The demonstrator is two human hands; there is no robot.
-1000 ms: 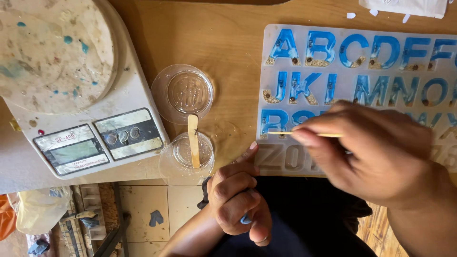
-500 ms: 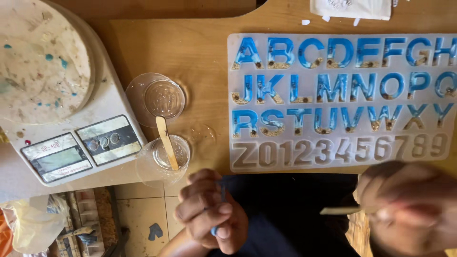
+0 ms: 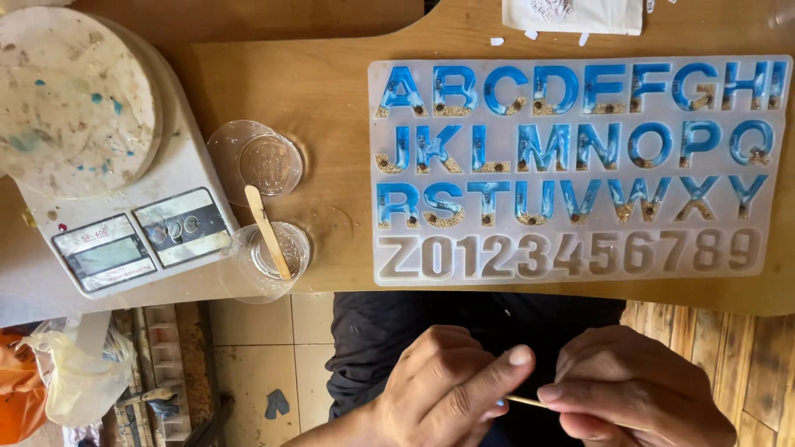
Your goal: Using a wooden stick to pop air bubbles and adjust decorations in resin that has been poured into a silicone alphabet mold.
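below letter mold (image 3: 580,170), hands (image 3: 451,389) pinching stick (image 3: 526,402)

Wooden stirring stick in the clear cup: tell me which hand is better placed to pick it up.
Left, probably. The left hand is nearer the wooden stirring stick in the clear cup; the right hand sits farther away, pinching a thin stick.

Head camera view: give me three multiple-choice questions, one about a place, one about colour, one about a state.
1. Where is the flat wooden stir stick?
A. in a clear plastic cup
B. on the white kitchen scale
C. on the floor

2. What fills the letter cavities of the translucent silicone alphabet mould?
A. red
B. blue
C. green

3. What is the state of the digit cavities?
A. filled blue
B. unfilled
C. cut out

Answers: A, the stick leans inside the cup by the scale; B, every letter but Z looks blue; B, the bottom row looks pale. Both hands, left hand and right hand, pinch a thin wooden pick.
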